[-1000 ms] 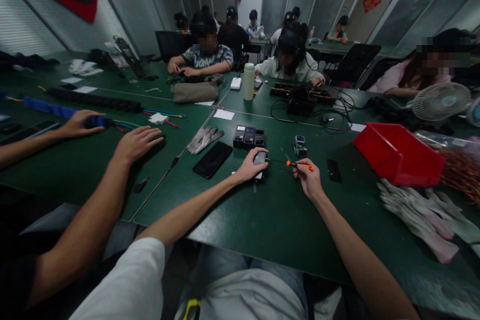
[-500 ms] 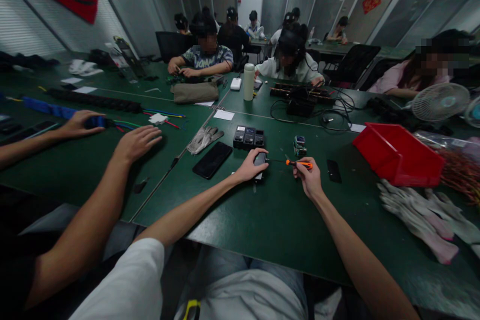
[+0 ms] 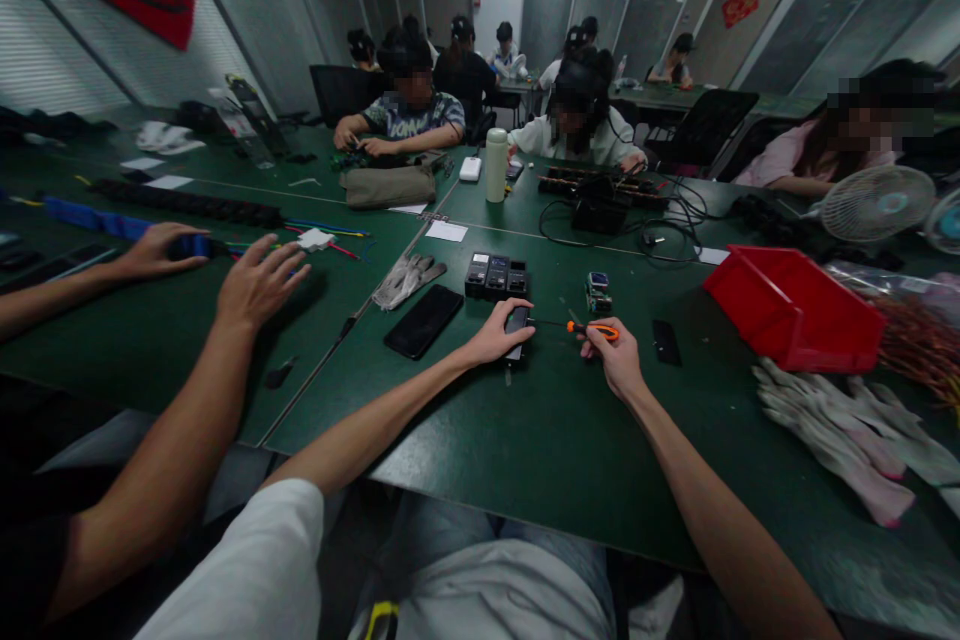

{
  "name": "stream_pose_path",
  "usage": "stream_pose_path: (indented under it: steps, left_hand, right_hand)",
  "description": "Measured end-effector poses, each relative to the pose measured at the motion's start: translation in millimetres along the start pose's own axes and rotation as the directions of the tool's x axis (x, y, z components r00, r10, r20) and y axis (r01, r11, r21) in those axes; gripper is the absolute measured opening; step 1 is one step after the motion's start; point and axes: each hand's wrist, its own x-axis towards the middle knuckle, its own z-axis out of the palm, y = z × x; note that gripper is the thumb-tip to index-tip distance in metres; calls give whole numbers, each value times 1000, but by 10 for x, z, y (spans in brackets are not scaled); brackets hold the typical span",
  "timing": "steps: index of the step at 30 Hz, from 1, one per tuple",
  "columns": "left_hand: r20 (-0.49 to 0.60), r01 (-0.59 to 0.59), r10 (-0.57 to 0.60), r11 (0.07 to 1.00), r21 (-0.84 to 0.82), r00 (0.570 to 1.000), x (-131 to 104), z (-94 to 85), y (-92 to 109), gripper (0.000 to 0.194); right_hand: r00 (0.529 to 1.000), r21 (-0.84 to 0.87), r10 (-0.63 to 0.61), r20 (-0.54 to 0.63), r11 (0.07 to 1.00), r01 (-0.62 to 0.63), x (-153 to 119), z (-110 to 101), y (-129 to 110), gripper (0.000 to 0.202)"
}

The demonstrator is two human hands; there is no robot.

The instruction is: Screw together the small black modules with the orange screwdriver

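My left hand [image 3: 498, 333] is closed round a small dark device [image 3: 517, 321] on the green table. An orange-handled screwdriver [image 3: 604, 331] is held in my right hand [image 3: 615, 352], its thin shaft pointing left with the tip at the device's right edge. Just behind my left hand stands a black box with several sections [image 3: 496, 277]. A black phone [image 3: 424, 320] lies to the left of that hand. Small circuit boards [image 3: 598, 291] sit beyond my right hand, and a flat black piece [image 3: 666, 342] rests to its right.
A red bin [image 3: 795, 310] and pale gloves [image 3: 832, 440] are on the right. Another glove [image 3: 407, 281] lies left of the black box. At the left, a co-worker's hands [image 3: 259, 285] reach over the table. Cables and a bottle [image 3: 496, 165] stand farther back.
The screwdriver and the fingers of my right hand have shifted slightly to the left. At the left, the co-worker's nearer hand has lifted and moved a little left.
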Motion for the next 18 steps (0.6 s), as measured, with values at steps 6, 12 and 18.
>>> stream_pose_path:
  steps: [6, 12, 18]
  left_hand:
    - [18, 12, -12, 1000, 25, 1000, 3, -6, -11, 43]
    - [17, -32, 32, 999, 22, 999, 2, 1, -22, 43]
    - [13, -25, 25, 999, 23, 1000, -8, 4, -13, 44]
  right_hand:
    - [1000, -21, 17, 18, 1000, -16, -7, -4, -26, 24]
    - [997, -17, 78, 12, 997, -78, 8, -23, -2, 30]
    - [997, 112, 76, 27, 991, -79, 15, -34, -19, 21]
